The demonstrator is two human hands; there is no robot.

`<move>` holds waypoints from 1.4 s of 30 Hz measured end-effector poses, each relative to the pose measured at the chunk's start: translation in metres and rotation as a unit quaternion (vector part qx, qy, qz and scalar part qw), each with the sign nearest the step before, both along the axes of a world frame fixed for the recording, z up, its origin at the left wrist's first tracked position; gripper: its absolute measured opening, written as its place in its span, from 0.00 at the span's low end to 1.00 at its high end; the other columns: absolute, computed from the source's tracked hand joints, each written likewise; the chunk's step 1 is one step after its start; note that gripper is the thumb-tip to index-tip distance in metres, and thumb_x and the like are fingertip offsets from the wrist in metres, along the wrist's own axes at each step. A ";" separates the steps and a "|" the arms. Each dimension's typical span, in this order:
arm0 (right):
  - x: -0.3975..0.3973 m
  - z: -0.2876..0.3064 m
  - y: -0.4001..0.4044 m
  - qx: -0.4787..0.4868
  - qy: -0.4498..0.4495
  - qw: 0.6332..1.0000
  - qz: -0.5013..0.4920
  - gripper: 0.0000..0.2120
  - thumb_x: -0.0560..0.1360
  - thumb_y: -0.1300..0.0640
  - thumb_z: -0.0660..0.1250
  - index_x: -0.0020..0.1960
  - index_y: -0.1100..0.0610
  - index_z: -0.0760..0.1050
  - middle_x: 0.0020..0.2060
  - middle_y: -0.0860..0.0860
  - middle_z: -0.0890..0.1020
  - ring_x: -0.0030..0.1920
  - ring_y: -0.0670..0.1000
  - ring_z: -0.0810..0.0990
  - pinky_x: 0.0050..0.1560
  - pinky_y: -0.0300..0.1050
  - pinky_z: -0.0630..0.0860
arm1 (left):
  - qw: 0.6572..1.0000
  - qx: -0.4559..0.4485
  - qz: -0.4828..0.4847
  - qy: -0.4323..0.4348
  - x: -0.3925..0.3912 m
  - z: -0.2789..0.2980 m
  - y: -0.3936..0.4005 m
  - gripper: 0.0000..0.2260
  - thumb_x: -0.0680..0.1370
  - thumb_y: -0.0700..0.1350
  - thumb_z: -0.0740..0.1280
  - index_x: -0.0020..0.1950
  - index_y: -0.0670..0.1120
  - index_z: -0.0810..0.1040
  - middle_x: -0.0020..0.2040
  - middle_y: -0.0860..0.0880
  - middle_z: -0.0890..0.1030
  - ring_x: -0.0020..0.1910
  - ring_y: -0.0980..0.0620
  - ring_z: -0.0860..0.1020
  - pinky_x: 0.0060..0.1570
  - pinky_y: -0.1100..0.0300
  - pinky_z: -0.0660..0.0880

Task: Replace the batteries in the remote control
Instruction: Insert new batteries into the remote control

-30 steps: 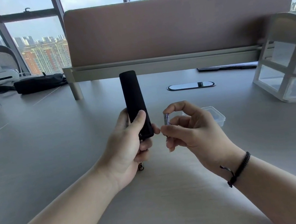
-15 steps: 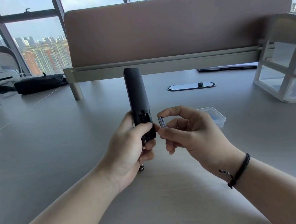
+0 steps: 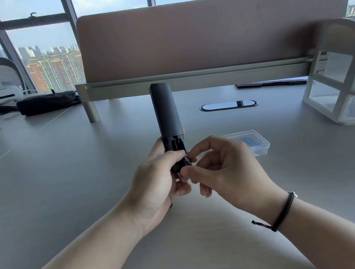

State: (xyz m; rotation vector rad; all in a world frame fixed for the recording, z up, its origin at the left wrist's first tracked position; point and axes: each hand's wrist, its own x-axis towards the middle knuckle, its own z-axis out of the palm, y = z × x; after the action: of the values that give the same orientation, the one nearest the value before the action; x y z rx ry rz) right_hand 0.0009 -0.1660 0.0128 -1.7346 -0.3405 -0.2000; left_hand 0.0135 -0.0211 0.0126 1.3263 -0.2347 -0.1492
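My left hand [image 3: 158,183] grips the lower end of a black remote control [image 3: 166,110], which points away from me over the desk. Its back faces up and the battery compartment [image 3: 174,145] is uncovered at the near end. My right hand [image 3: 225,168] pinches a small battery [image 3: 187,161] between thumb and forefinger and presses it against the right slot of the compartment. Most of the battery is hidden by my fingertips.
A small clear plastic box [image 3: 255,142] with blue contents lies just right of my hands. A white shelf organiser [image 3: 346,86] stands at the right. A brown divider panel [image 3: 214,32] bounds the desk's far edge, with a cable port [image 3: 228,105] before it. A black pouch [image 3: 47,103] lies far left.
My left thumb slid down and uncovered the battery compartment. My right hand moved left and brought the battery from beside the remote onto the compartment's right slot.
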 end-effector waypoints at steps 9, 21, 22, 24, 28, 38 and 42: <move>-0.003 -0.001 0.002 -0.029 -0.032 0.998 -0.041 0.14 0.66 0.59 0.80 0.40 0.58 0.75 0.28 0.58 0.83 0.21 0.51 0.76 0.24 0.42 0.73 | 0.999 0.010 -0.040 -0.004 -0.004 -0.001 0.000 0.11 0.82 0.41 0.58 0.58 0.40 0.79 0.34 0.43 0.74 0.28 0.51 0.72 0.29 0.59 0.61; 0.000 0.000 -0.002 -0.047 -0.031 0.997 -0.061 0.22 0.64 0.55 0.82 0.31 0.56 0.67 0.17 0.42 0.71 0.19 0.41 0.67 0.25 0.31 0.62 | 0.998 -0.010 -0.043 0.034 -0.004 -0.002 -0.001 0.14 0.82 0.45 0.58 0.59 0.38 0.78 0.34 0.46 0.70 0.27 0.53 0.65 0.25 0.60 0.57; 0.002 -0.003 -0.002 -0.046 -0.024 0.997 -0.066 0.23 0.62 0.52 0.82 0.31 0.55 0.66 0.18 0.42 0.70 0.21 0.42 0.65 0.25 0.33 0.61 | 0.998 -0.009 -0.043 0.034 -0.004 -0.002 -0.001 0.14 0.82 0.45 0.58 0.58 0.38 0.78 0.35 0.45 0.71 0.27 0.53 0.66 0.26 0.60 0.57; 0.006 -0.006 -0.003 -0.027 0.004 0.998 -0.054 0.23 0.62 0.50 0.82 0.31 0.54 0.67 0.21 0.44 0.70 0.23 0.46 0.65 0.26 0.40 0.63 | 0.999 -0.005 -0.044 0.032 -0.004 -0.002 -0.001 0.13 0.82 0.45 0.59 0.58 0.40 0.79 0.36 0.46 0.73 0.28 0.53 0.66 0.27 0.59 0.58; 0.005 -0.004 -0.003 0.032 0.049 0.998 0.012 0.19 0.67 0.58 0.80 0.35 0.59 0.68 0.23 0.51 0.76 0.20 0.42 0.72 0.26 0.38 0.64 | 0.999 0.001 -0.036 0.020 -0.005 -0.003 -0.002 0.11 0.82 0.45 0.60 0.57 0.41 0.79 0.34 0.47 0.73 0.28 0.53 0.67 0.27 0.59 0.58; 0.004 -0.005 -0.001 0.002 0.003 0.999 0.034 0.20 0.68 0.59 0.79 0.32 0.54 0.67 0.26 0.52 0.77 0.24 0.46 0.70 0.27 0.39 0.66 | 1.000 0.023 0.002 0.010 -0.002 -0.004 -0.002 0.10 0.81 0.46 0.60 0.52 0.44 0.80 0.33 0.46 0.70 0.26 0.53 0.65 0.24 0.62 0.60; 0.006 -0.008 -0.002 -0.021 -0.003 1.000 0.017 0.20 0.68 0.55 0.79 0.31 0.51 0.67 0.27 0.54 0.75 0.26 0.49 0.68 0.29 0.43 0.65 | 1.000 0.018 0.005 0.004 -0.002 -0.003 -0.002 0.11 0.82 0.47 0.61 0.52 0.43 0.80 0.31 0.47 0.70 0.26 0.53 0.64 0.25 0.62 0.58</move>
State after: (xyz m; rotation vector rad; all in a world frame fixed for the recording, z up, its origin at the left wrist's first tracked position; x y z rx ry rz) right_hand 0.0070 -0.1676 0.0046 -1.7693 -0.3816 -0.1736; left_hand 0.0111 -0.0233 0.0094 1.3628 -0.2187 -0.1507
